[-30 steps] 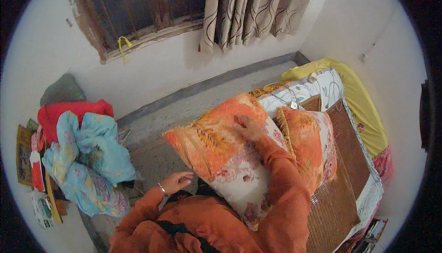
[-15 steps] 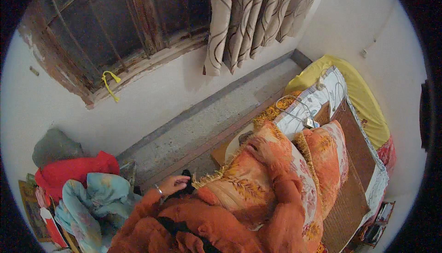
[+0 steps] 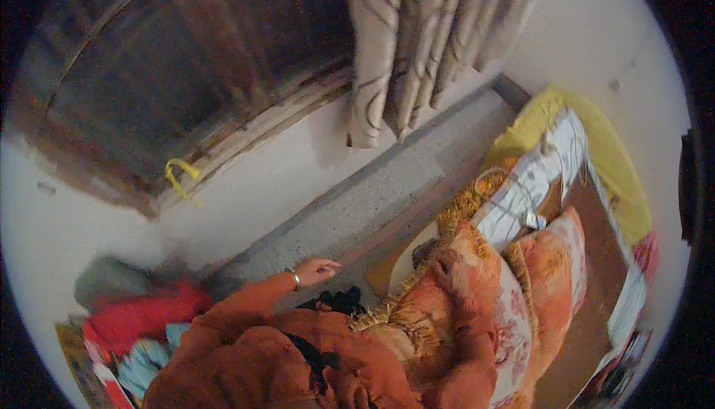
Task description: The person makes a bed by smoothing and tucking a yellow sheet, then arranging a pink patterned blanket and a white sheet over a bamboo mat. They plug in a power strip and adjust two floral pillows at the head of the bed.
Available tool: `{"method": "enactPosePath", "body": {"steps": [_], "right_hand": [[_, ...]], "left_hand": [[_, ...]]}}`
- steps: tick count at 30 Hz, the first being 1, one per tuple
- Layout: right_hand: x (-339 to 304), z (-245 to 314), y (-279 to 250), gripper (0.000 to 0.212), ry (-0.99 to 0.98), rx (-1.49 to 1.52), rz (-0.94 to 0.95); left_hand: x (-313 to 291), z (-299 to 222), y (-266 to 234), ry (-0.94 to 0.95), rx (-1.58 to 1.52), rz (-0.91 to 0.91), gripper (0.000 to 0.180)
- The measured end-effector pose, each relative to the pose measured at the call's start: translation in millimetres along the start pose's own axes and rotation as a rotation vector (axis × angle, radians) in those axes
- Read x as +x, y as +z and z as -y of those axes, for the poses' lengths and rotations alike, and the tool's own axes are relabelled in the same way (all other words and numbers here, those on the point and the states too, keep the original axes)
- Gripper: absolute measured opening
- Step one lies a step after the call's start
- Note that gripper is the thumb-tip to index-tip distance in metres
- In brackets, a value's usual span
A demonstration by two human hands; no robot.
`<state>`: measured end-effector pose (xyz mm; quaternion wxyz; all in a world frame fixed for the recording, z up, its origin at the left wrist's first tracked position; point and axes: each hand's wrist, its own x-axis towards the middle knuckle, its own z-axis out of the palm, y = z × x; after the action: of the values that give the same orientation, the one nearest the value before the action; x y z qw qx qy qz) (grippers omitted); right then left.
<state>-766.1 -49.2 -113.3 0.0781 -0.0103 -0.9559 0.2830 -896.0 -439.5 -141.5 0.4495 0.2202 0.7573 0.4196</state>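
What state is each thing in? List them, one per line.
Left hand: empty, fingers loosely curled
Right hand: against the near pillow; grip unclear
Near pillow: aslant, partly hidden by the sleeve
Far pillow: resting on the brown mat
Curtain: hanging in folds, drawn aside
Window: dark; open or shut unclear
Yellow cord: hanging limp
Red cloth: bundled

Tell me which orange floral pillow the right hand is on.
The left pillow, nearer the left hand: the right hand rests on it, while the right pillow lies beside it, clear of both hands.

Home bedroom: pillows, bed, curtain
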Motion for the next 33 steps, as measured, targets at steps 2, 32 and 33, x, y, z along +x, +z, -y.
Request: {"method": "enactPosePath", "body": {"steps": [2,32,33], "right_hand": [[7.6,2.7,2.8,0.026,0.030,-0.027,-0.081],[27.9,-60.6,-3.9,0.026,0.743,-0.401,-0.254],[36.5,-62.3,-11.3,0.024,0.753,-0.412,-0.212]], "left_hand": [[19.7,-15.3,-3.2,0.005,-0.070,0.061,0.033],[323.6,-187.7,-92.2,0.303,0.105,0.352,0.028],[340.0,-197.1,-90.2,0.322,0.104,0.351,0.028]]}}
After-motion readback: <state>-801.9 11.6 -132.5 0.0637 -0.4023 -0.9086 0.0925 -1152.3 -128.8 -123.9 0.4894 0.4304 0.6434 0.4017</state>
